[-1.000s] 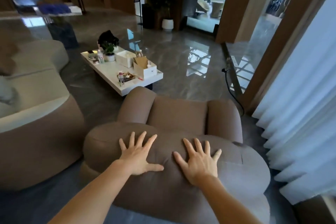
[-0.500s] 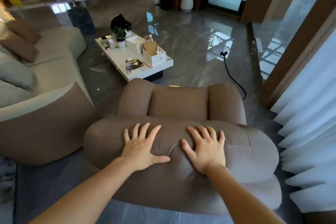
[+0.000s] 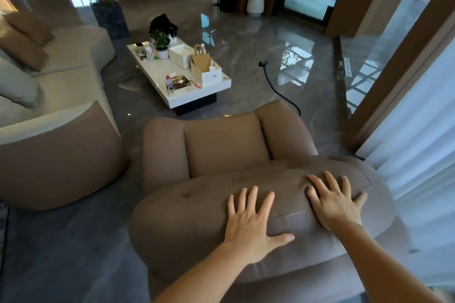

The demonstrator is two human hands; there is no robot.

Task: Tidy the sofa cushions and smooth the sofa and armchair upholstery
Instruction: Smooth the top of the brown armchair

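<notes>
A brown armchair [image 3: 221,145] stands in front of me, seen from behind its padded backrest. My left hand [image 3: 251,221] lies flat on top of the backrest with fingers spread. My right hand [image 3: 334,202] presses flat on the backrest farther right, fingers also apart. Neither hand holds anything. To the left is a cream and brown sofa [image 3: 61,115] with brown cushions [image 3: 24,37] and a pale cushion [image 3: 14,83] leaning on its back.
A white coffee table [image 3: 157,71] with boxes, bottles and a small plant stands beyond the armchair. A black cable [image 3: 273,86] lies on the glossy grey floor. White curtains [image 3: 418,135] hang close on the right.
Both hands have slid to the right along the top of the backrest. My view has shifted left and down, showing more of the sofa and floor.
</notes>
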